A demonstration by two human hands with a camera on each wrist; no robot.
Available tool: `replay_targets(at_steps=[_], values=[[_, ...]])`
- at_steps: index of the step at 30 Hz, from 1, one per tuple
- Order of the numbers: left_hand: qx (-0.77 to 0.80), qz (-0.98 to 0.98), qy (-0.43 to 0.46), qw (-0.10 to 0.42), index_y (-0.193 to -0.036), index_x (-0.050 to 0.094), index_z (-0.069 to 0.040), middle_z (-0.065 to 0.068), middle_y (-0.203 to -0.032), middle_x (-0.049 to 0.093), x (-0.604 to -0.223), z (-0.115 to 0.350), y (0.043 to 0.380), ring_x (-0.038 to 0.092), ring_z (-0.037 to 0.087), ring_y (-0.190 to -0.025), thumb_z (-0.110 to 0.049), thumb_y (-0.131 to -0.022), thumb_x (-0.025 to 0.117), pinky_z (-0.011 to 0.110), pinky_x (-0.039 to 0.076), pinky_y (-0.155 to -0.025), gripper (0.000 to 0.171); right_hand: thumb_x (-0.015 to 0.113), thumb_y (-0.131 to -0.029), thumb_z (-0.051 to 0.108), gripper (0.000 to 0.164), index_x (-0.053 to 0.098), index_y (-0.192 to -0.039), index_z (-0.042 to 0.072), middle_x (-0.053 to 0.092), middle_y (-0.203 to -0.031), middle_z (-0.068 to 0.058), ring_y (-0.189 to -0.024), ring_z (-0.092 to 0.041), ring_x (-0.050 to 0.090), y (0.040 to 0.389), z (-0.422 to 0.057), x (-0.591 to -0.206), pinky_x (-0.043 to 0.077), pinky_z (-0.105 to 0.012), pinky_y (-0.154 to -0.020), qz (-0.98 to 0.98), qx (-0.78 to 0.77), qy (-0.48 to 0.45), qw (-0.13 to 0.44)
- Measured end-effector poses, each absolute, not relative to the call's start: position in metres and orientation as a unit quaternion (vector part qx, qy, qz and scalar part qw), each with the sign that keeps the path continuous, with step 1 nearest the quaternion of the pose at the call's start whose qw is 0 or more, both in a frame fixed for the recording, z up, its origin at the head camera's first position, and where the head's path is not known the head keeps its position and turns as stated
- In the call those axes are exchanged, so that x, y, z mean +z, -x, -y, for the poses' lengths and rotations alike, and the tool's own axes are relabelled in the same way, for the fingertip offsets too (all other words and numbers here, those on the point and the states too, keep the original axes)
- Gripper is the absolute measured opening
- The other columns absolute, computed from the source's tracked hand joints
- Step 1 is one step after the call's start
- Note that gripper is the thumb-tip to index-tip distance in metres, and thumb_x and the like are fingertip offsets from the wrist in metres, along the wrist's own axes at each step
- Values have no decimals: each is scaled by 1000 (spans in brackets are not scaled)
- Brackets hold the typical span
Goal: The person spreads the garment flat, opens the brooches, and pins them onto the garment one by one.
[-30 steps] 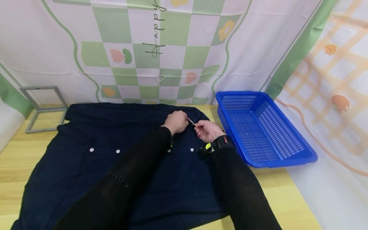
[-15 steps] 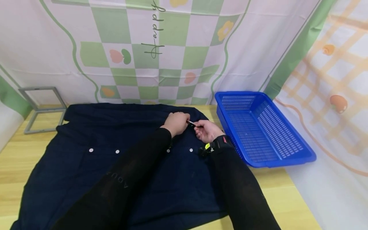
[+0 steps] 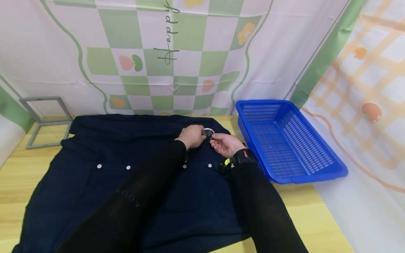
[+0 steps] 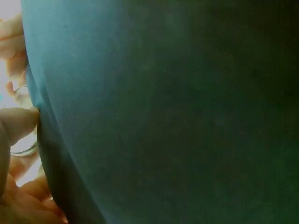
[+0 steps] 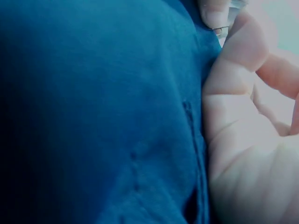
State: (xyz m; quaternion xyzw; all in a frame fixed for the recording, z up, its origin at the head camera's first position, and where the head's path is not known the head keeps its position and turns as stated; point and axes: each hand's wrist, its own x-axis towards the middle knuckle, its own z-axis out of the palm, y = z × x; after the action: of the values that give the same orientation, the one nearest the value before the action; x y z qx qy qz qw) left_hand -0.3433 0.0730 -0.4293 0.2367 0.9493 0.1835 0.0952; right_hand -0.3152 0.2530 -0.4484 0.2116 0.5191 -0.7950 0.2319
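A dark navy shirt point(image 3: 152, 203) with several white buttons point(image 3: 128, 167) lies spread on the wooden table. Near its upper right part, both hands hold a small round pin badge point(image 3: 208, 133) with a silvery rim. My left hand point(image 3: 191, 136) grips the badge's left side. From the right, the thumb and fingertips of my right hand point(image 3: 227, 144) pinch its edge. In the right wrist view a thin metal pin point(image 5: 218, 31) shows between the fingertips, close to the cloth. Dark cloth fills most of the left wrist view, with fingers point(image 4: 18, 122) along its left edge.
To the right stands a blue plastic basket point(image 3: 319, 179) with perforated walls, near my right forearm. A grey folding frame point(image 3: 47, 122) stands at the back left of the table point(image 3: 303, 200). A patterned curtain point(image 3: 190, 63) hangs behind.
The badge has turned from nearly edge-on, a thin strip, to showing its round shape. Both hands stay at almost the same spot on the shirt, with the fingers shifting slightly.
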Motion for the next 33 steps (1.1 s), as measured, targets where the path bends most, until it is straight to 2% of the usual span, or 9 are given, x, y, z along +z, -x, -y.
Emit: replay_targets(at_steps=[2,5,7,10,15,19,26,33], values=[[194,-947,-239,88,-97,61,-16,1,-97,63,-430,-73,344,60,21,-97,-30,-101,60,46,44,-90,15,53,-104,10,8,54,-109,4,64,-71,-7,-55,-14,60,316,-252,-448,49,-21,-50,-531,-790,-210,223],[203,-945,-240,86,-99,61,-16,1,-98,63,-429,-75,346,59,21,-98,-32,-101,61,47,43,-90,16,53,-104,9,15,51,-118,6,64,-71,-8,-55,-14,61,318,-251,-449,49,-21,-50,-539,-786,-219,210],[205,-945,-236,92,-105,62,-16,1,-104,64,-428,-76,346,59,22,-104,-33,-102,60,48,41,-93,17,54,-103,8,20,51,-123,6,64,-72,-8,-56,-14,61,319,-250,-449,50,-22,-51,-540,-784,-228,203],[198,-948,-225,106,-122,63,-15,2,-120,64,-427,-77,347,57,24,-116,-35,-102,58,50,39,-99,28,55,-103,8,28,50,-130,7,65,-74,-8,-58,-15,62,320,-250,-450,52,-24,-53,-540,-783,-240,194],[179,-954,-210,118,-139,57,-14,3,-135,59,-426,-80,347,53,24,-125,-37,-103,56,49,37,-102,42,56,-102,7,22,53,-125,7,65,-74,-9,-58,-16,63,319,-249,-451,52,-24,-54,-539,-785,-243,186],[178,-955,-201,125,-140,57,-14,3,-136,59,-425,-81,346,52,25,-126,-36,-103,56,50,36,-103,43,56,-102,6,15,54,-117,6,65,-73,-10,-57,-17,63,318,-248,-452,52,-25,-54,-537,-789,-236,184],[191,-956,-184,128,-138,60,-14,3,-135,60,-424,-82,345,52,25,-126,-35,-102,58,51,34,-105,41,57,-101,7,17,56,-119,5,65,-74,-10,-58,-17,63,317,-247,-453,53,-25,-54,-540,-786,-239,182],[199,-958,-169,121,-118,68,-16,2,-120,66,-424,-83,345,57,24,-115,-33,-100,61,49,37,-100,26,57,-101,7,15,57,-116,5,65,-73,-10,-58,-18,64,317,-246,-454,53,-25,-54,-542,-786,-240,178]])
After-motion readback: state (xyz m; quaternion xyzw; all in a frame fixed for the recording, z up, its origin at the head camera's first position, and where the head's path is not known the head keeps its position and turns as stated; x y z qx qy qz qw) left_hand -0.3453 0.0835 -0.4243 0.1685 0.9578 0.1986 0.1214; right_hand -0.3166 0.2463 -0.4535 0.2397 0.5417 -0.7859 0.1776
